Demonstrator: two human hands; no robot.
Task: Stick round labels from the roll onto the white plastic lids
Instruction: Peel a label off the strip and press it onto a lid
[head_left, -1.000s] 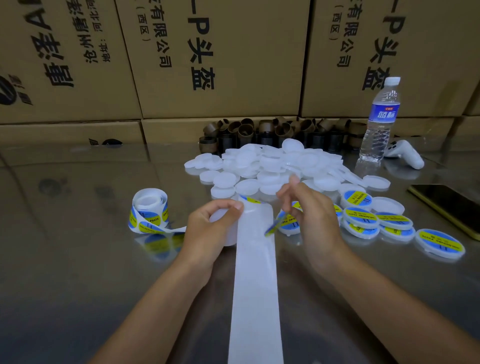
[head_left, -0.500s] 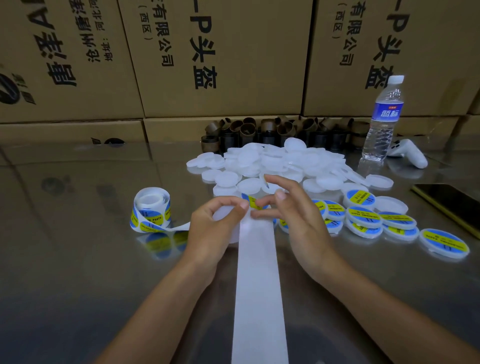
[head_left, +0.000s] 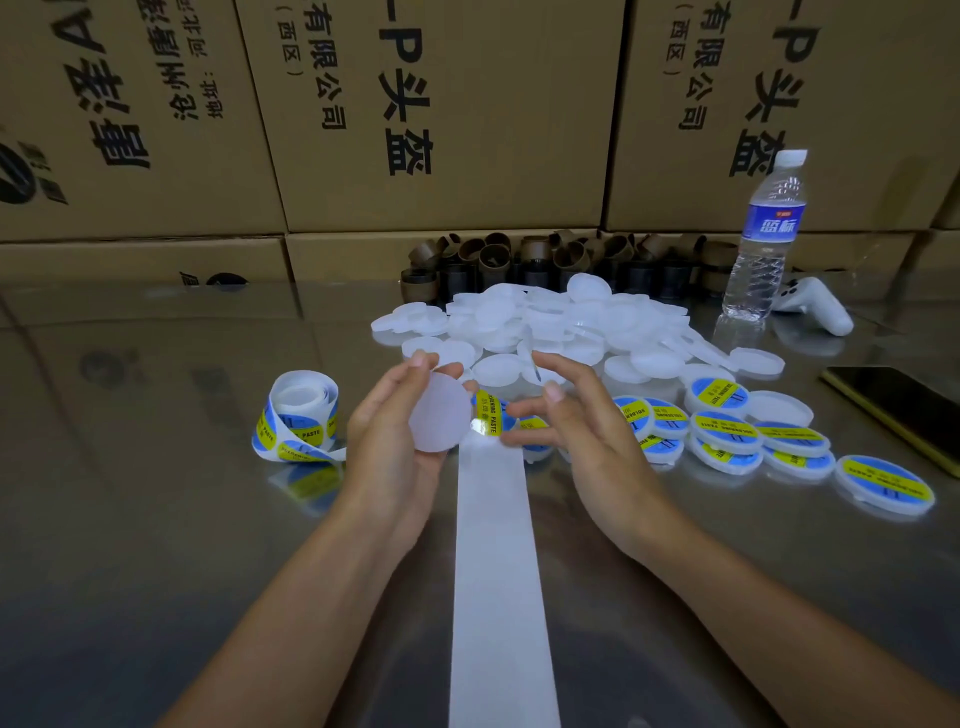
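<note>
My left hand (head_left: 384, 447) grips a plain white lid (head_left: 439, 413), tilted up above the table. Just right of it a blue and yellow round label (head_left: 488, 418) stands at the far end of the white backing strip (head_left: 498, 571). My right hand (head_left: 587, 436) pinches that label's right edge between thumb and a lower finger, with the index finger raised. The label roll (head_left: 298, 415) stands to the left of my left hand. A pile of bare white lids (head_left: 571, 322) lies behind both hands. Several labelled lids (head_left: 727, 431) lie to the right.
A water bottle (head_left: 763, 234) and a white controller (head_left: 815, 306) stand at the back right. A phone (head_left: 904, 410) lies near the right edge. Brown cardboard cores (head_left: 545, 260) line the back, in front of stacked cardboard boxes (head_left: 441, 130). The table is shiny metal.
My left hand has lifted the plain lid off the table and tilted it up. My right hand came from the labelled lids to the label at the strip's end.
</note>
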